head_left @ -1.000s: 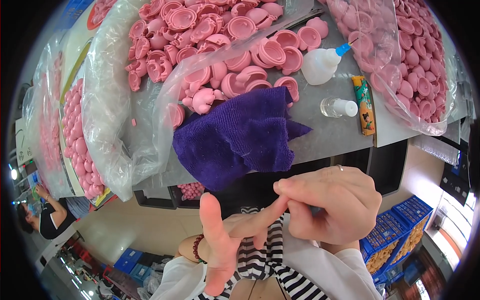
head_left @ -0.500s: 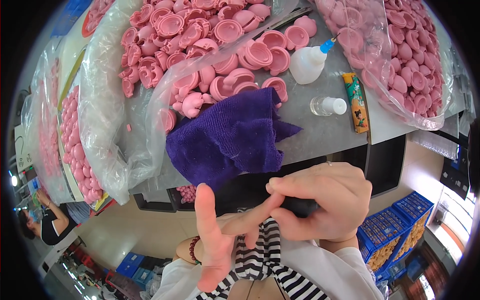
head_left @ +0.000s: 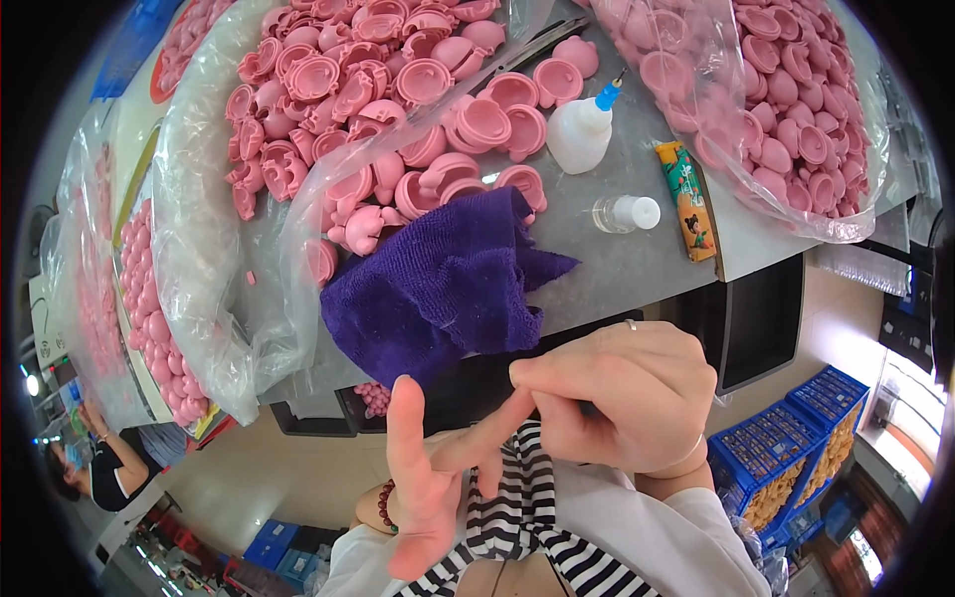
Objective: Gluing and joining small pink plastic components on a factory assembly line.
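In front of my body, past the table's near edge, my two hands meet. My left hand (head_left: 423, 473) has its thumb raised and a finger stretched toward the right; it holds nothing that shows. The thumb and forefinger of my right hand (head_left: 637, 398) pinch the tip of that stretched finger, and its other fingers are curled in. Whether anything small lies between the fingertips, I cannot tell. Just beyond the hands, a crumpled purple cloth (head_left: 428, 284) drapes over the table edge. Behind it lies a heap of pink hollow plastic shells (head_left: 348, 90).
A white squeeze bottle (head_left: 579, 137) with a blue needle tip, a small clear bottle (head_left: 609, 214) and a green-orange packet (head_left: 686, 199) stand or lie on the grey table (head_left: 587, 289). Bags of pink parts (head_left: 796, 119) flank them. Blue crates (head_left: 766, 448) are at right; a person (head_left: 109, 453) sits far left.
The table and its things have shifted slightly left in the picture. My right hand sits a little further left, its pinch on the left finger kept.
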### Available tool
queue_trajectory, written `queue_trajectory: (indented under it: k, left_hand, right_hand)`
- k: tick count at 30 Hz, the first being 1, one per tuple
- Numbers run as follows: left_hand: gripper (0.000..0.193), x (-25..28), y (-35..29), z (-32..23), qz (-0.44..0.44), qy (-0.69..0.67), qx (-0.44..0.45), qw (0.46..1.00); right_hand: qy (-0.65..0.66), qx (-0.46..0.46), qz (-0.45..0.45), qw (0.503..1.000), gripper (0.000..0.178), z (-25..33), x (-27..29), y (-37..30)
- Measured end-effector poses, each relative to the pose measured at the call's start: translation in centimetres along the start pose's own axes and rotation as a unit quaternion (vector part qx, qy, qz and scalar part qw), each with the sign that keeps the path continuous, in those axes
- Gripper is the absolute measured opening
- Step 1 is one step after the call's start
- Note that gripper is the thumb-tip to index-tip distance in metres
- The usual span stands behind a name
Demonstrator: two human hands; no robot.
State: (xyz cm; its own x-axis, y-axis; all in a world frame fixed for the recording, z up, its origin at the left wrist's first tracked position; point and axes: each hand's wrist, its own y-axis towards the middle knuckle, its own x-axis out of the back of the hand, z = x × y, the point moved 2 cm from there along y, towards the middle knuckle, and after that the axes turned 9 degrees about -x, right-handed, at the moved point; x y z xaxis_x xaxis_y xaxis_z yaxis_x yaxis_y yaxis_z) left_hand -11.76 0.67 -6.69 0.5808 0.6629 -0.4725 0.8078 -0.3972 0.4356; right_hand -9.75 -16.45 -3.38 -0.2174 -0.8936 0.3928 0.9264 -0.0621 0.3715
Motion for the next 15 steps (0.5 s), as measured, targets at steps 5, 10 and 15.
queue_trajectory:
  k: [5,10,15]
  left_hand:
    - [0.104,-0.1,1.0,0.1,-0.020,-0.139,0.033,0.990]
    - [0.109,0.1,0.0,0.5,0.014,-0.016,-0.013,1.000]
    - [0.113,0.6,-1.6,1.6,0.104,-0.009,-0.152,0.983]
  right_hand:
    - [0.104,-0.058,0.032,0.992,0.021,-0.2,0.5,0.0]
    - [0.038,-0.081,0.001,0.996,0.022,1.3,0.2,0.2]
    - [-0.018,-0.005,-0.042,0.999,0.023,0.5,-0.5,-0.4]
